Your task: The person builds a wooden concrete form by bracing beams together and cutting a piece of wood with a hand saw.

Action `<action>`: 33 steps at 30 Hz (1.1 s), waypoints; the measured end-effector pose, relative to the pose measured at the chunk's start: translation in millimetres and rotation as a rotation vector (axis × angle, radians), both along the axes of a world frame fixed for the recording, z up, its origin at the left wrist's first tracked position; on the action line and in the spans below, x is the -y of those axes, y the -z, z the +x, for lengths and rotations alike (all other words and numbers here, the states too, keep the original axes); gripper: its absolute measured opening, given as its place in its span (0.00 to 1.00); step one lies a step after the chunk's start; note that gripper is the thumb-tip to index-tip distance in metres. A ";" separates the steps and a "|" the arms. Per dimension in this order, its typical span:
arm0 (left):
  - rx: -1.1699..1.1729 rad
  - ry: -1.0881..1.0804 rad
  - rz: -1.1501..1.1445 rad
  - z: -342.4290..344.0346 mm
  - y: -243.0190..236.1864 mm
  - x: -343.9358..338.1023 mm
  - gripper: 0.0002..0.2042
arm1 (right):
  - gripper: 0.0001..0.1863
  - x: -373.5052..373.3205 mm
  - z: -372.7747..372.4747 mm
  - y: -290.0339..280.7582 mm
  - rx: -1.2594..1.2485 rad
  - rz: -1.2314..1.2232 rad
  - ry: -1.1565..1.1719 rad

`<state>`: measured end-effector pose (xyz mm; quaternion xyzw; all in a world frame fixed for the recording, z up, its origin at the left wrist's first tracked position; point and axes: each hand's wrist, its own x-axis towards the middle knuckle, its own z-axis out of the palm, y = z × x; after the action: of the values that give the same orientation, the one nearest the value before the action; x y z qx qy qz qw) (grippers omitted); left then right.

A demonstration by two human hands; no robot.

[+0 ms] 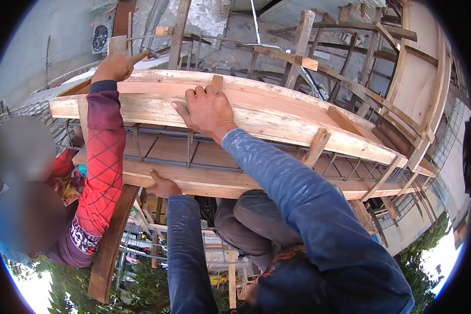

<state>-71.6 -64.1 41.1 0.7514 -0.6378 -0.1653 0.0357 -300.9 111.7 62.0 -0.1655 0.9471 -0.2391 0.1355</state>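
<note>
"Rough grey walls [36, 47] and bare timber posts [301, 44] crowd round this building site. Where's the piece being worked on?"

"Straight ahead: a long pale timber rail [288, 125] crosses the middle, with a smooth reddish-brown wooden board [220, 183] lower and nearer the body. Thin grey steel bars [190, 145] show between them."

"And the hands?"

"The right hand [210, 111] grasps the rail, fingers bent over its upper edge, thumb splayed along the near face. The left hand [164, 186] touches the board; one digit points up against it, but the rest are hidden, so I can't tell how firmly it holds."

"Who has the hammer?"

"A co-worker's hand [112, 68], below it a red sleeve [104, 167], is clenched round the wooden-handled hammer [143, 55] near the rail's left end."

"How would you do this step well?"

"I'd judge it as steadying work: brace rail and board evenly, and keep fingers well away from the hammer."

"What of the surfaces?"

"The rail is whitish and patchy. A short wooden crosspiece [316, 147] leans against it, right of the right hand. Loose timbers clutter the far side; green foliage [146, 280] shows near the lower edge."
</note>
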 end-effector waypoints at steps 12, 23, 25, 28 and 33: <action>0.092 -0.022 -0.012 -2.2 -11.7 0.6 0.44 | 0.27 5.4 -0.5 -7.9 0.057 0.059 -0.056; 0.047 -0.063 -0.002 -3.7 -16.7 13.4 0.40 | 0.26 20.8 3.6 -7.4 0.004 0.206 -0.057; 0.009 -0.030 -0.061 -0.9 -14.4 14.1 0.38 | 0.26 20.1 6.5 -5.4 -0.020 0.193 -0.079; 0.006 -0.064 0.008 -1.4 -22.1 15.6 0.38 | 0.27 20.2 10.2 -2.6 -0.040 0.195 -0.108; -0.034 -0.064 -0.019 5.8 -23.8 13.1 0.34 | 0.28 19.4 14.8 -5.1 -0.035 0.205 -0.119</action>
<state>-65.8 -77.2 65.0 0.7681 -0.6142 -0.1709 0.0590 -286.1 92.4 67.1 -0.2110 0.9573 -0.1298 0.1492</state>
